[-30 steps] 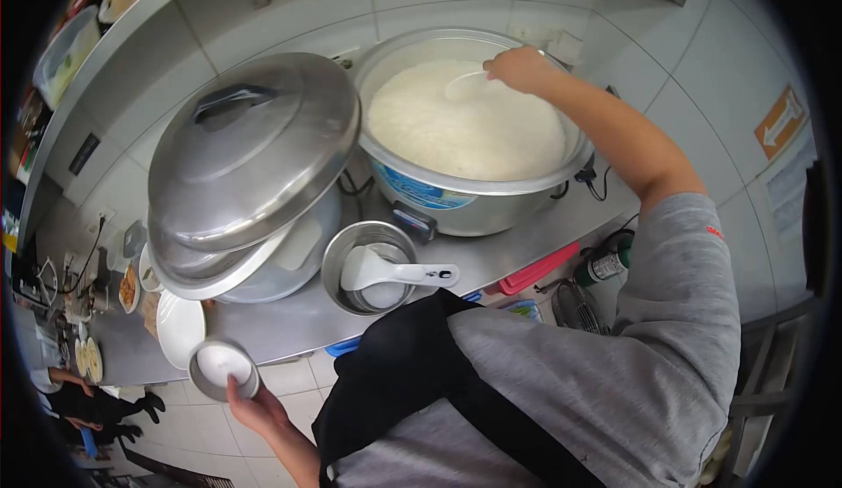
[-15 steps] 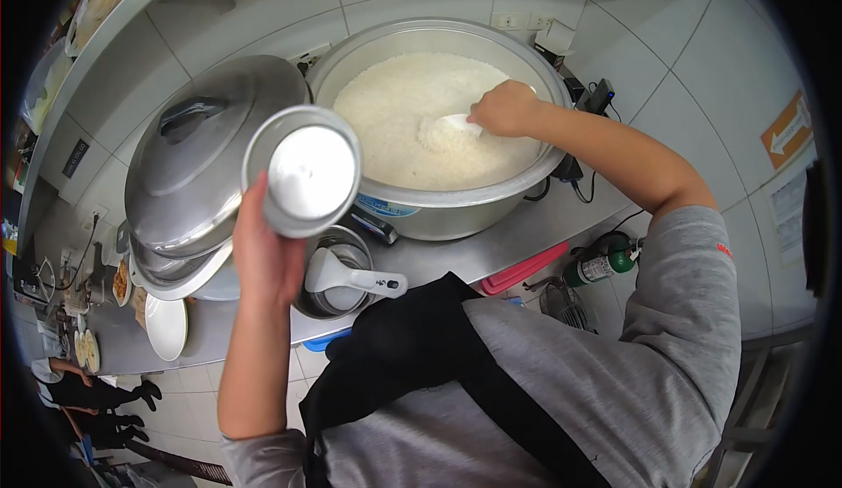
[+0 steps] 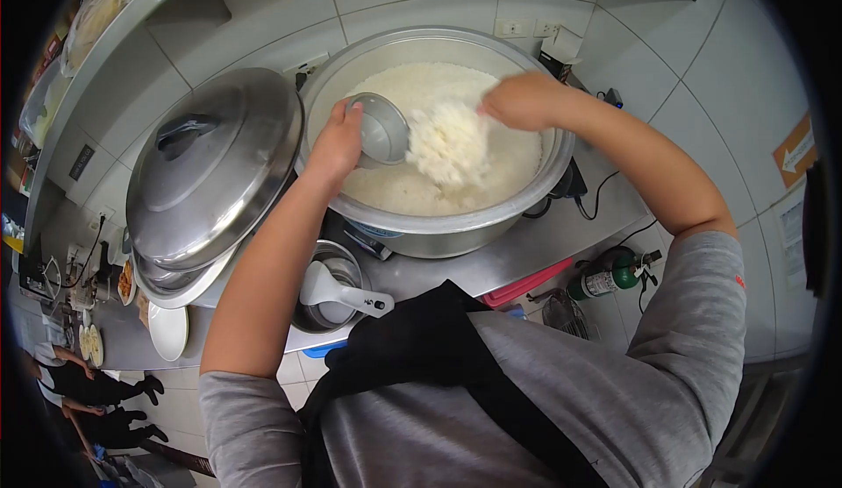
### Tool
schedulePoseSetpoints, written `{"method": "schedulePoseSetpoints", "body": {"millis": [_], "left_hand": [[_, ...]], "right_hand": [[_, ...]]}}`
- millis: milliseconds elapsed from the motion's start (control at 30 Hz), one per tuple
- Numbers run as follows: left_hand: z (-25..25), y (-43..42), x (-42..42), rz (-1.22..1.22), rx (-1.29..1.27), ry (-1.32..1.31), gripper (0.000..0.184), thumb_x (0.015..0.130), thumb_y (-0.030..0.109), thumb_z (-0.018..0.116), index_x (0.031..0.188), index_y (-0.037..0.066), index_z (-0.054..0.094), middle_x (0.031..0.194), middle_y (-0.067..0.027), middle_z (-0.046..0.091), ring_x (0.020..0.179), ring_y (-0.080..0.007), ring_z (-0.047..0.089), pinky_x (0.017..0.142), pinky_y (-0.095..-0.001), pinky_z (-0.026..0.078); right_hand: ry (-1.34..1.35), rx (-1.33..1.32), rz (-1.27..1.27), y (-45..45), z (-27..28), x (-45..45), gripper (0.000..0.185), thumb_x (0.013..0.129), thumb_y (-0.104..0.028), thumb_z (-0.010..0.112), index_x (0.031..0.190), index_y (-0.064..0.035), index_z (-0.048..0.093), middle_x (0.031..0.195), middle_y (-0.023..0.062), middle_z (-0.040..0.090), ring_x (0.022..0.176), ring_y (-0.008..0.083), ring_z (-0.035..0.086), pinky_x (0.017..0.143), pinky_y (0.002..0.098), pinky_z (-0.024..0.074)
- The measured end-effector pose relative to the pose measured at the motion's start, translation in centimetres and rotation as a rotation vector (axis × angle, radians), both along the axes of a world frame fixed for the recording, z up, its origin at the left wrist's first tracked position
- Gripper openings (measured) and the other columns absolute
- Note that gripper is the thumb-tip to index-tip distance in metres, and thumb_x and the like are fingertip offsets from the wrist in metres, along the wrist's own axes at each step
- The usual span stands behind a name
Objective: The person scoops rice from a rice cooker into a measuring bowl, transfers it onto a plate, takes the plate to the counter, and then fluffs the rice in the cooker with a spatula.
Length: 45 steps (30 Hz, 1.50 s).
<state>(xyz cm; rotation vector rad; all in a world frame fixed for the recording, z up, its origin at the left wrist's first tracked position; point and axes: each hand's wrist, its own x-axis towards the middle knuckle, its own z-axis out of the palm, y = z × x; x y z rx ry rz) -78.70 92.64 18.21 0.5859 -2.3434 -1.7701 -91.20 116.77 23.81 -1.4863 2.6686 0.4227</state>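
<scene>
A large metal pot (image 3: 564,168) of cooked white rice (image 3: 381,192) stands in front of me. My left hand (image 3: 338,144) grips a small metal bowl (image 3: 382,128), tipped on its side over the left part of the rice. Beside the bowl's mouth hangs a heaped clump of rice (image 3: 449,146), smeared by motion. My right hand (image 3: 524,102) is closed, right of the clump, on a white rice paddle whose blade is hidden by rice and blur.
Left of the pot leans a domed metal lid (image 3: 215,159). On the counter's front edge, a metal container (image 3: 324,320) holds a white handled scoop (image 3: 338,292). White plates (image 3: 168,332) lie farther left. A green cylinder (image 3: 605,282) stands below at right. People (image 3: 92,387) are at far left.
My left hand has moved up and right, bringing the bowl over the pot and tipping it. My right hand has lifted a clump of rice on the paddle from the rice bed.
</scene>
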Motion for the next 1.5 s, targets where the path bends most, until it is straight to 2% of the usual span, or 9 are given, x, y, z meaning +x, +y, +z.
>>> {"method": "schedulePoseSetpoints", "body": {"millis": [133,267,400,767,1033,1100,1233,1367,1500], "left_hand": [[0.0,1.2,-1.9,-0.05,0.279,-0.093,0.058,0.099,0.046,0.023,0.135,0.002,0.033,0.126,-0.0162,0.049,0.103,-0.026,0.06,0.081,-0.0399,0.054],[1.1,1.6,-2.5,-0.014,0.445,-0.043,0.055,0.1,0.044,0.016,0.133,0.004,0.035,0.126,-0.0165,0.049,0.107,-0.0283,0.058,0.081,-0.0408,0.054],[0.3,0.9,-2.2,-0.009,0.482,0.015,0.053,0.1,0.04,0.016,0.135,0.003,0.03,0.127,-0.018,0.048,0.109,-0.029,0.057,0.084,-0.0421,0.052],[0.8,0.4,-1.1,0.03,0.379,0.219,0.049,0.099,0.035,0.022,0.142,0.011,0.025,0.131,-0.0141,0.045,0.108,-0.026,0.056,0.083,-0.0388,0.05],[0.6,0.7,-1.3,0.056,0.194,0.421,0.046,0.099,0.037,0.029,0.139,0.013,0.031,0.126,-0.0152,0.048,0.108,-0.0256,0.055,0.076,-0.039,0.053],[0.1,0.3,-1.7,0.078,0.181,0.442,0.046,0.099,0.037,0.029,0.139,0.014,0.031,0.125,-0.0155,0.048,0.106,-0.026,0.055,0.076,-0.0384,0.053],[-0.6,0.7,-3.0,0.148,0.112,0.366,0.048,0.099,0.038,0.028,0.14,0.014,0.029,0.128,-0.0164,0.045,0.108,-0.0291,0.052,0.078,-0.0416,0.051],[0.3,2.5,-4.0,0.131,0.404,0.351,0.049,0.098,0.039,0.026,0.139,0.013,0.029,0.132,-0.0158,0.042,0.114,-0.0316,0.047,0.08,-0.0488,0.049],[0.8,2.4,-4.0,0.19,0.392,0.267,0.048,0.099,0.039,0.025,0.138,0.011,0.03,0.133,-0.0148,0.041,0.117,-0.0321,0.046,0.081,-0.0501,0.049]], "right_hand": [[0.413,-0.254,0.029,-2.9,0.1,1.2,0.025,0.094,-0.02,0.04,0.087,-0.0031,0.057,0.084,0.0139,0.065,0.073,0.0312,0.064,0.062,0.0411,0.0511],[0.55,-0.512,0.004,-3.4,0.9,-0.8,0.02,0.092,-0.017,0.043,0.089,-0.0037,0.057,0.08,0.0129,0.065,0.07,0.0298,0.065,0.059,0.0402,0.0515],[0.442,-0.212,-0.241,-1.6,-2.2,-4.4,0.02,0.082,-0.011,0.05,0.095,-0.0063,0.065,0.087,0.0114,0.068,0.075,0.0285,0.067,0.063,0.0398,0.0529],[-0.039,0.269,0.059,-0.5,-4.2,2.3,0.035,0.094,-0.034,0.04,0.098,-0.0107,0.067,0.096,0.0103,0.067,0.091,0.0301,0.063,0.079,0.0423,0.0489],[-0.554,0.181,-0.077,2.3,-1.8,-1.3,0.04,0.095,-0.033,0.038,0.094,-0.0013,0.062,0.092,0.0124,0.066,0.077,0.0238,0.062,0.077,0.0373,0.0474],[-0.651,-0.204,-0.178,3.1,0.3,-2.5,0.038,0.095,-0.031,0.039,0.094,0.001,0.06,0.089,0.0113,0.065,0.072,0.0204,0.06,0.073,0.0347,0.0469],[-0.136,-0.456,-0.239,1.1,3.9,-0.6,0.032,0.095,-0.025,0.04,0.103,-0.0002,0.059,0.092,0.0133,0.065,0.08,0.0238,0.063,0.07,0.0357,0.0487],[0.567,-0.41,-0.191,-2.6,-2.1,1.8,0.039,0.085,-0.006,0.044,0.124,0.0024,0.044,0.096,0.0148,0.059,0.086,0.0296,0.061,0.07,0.0408,0.0514],[0.341,-0.55,-0.07,-4.6,-6.1,6.2,0.048,0.081,-0.001,0.046,0.127,0.0096,0.037,0.099,0.0179,0.052,0.083,0.0287,0.058,0.07,0.039,0.0525]]}}
